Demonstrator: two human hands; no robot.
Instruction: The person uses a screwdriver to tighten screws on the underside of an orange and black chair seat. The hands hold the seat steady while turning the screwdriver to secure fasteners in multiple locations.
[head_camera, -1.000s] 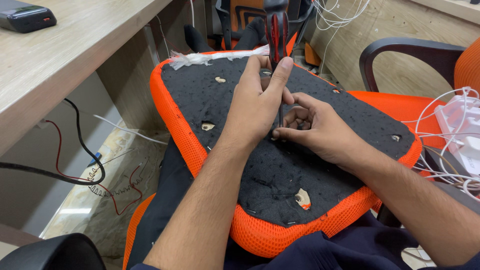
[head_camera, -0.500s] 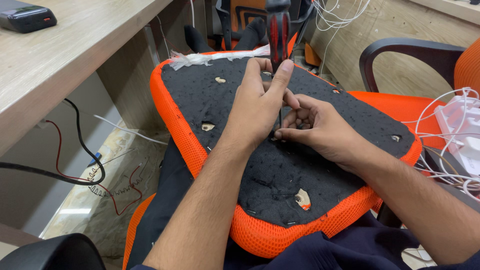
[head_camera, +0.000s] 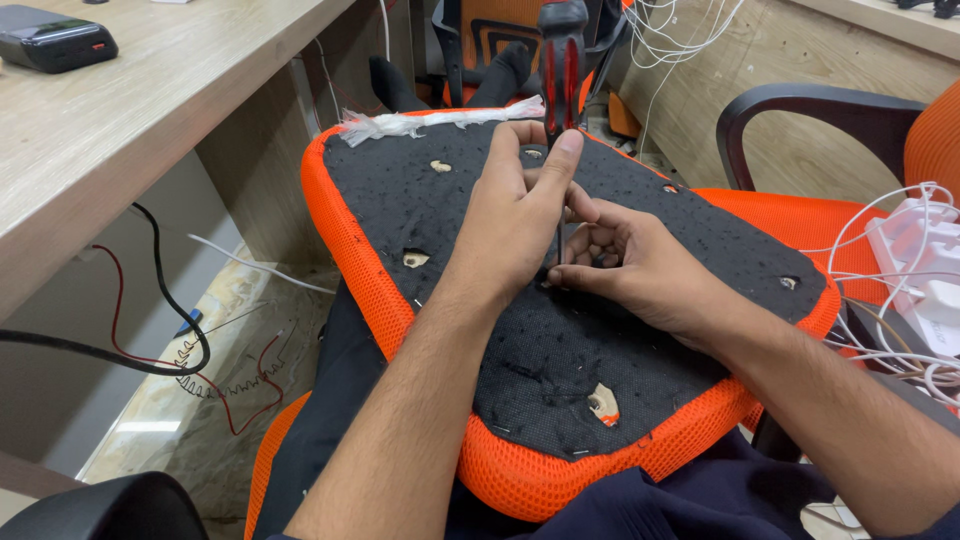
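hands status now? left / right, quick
Left hand: closed around the screwdriver, held upright on the seat underside.
Right hand: fingers pinched at the screwdriver tip; what they hold cannot be told.

desk (head_camera: 150, 130) crowds left, armrest (head_camera: 800, 100) right

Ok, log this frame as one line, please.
left hand: grips screwdriver upright | right hand: fingers at its tip | seat cushion: underside up, on lap

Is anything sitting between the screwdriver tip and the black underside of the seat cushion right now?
Nothing visible does. The screwdriver stands upright in the left hand, its shaft running down to the black fabric. The right hand pinches around the tip, hiding the contact point itself.
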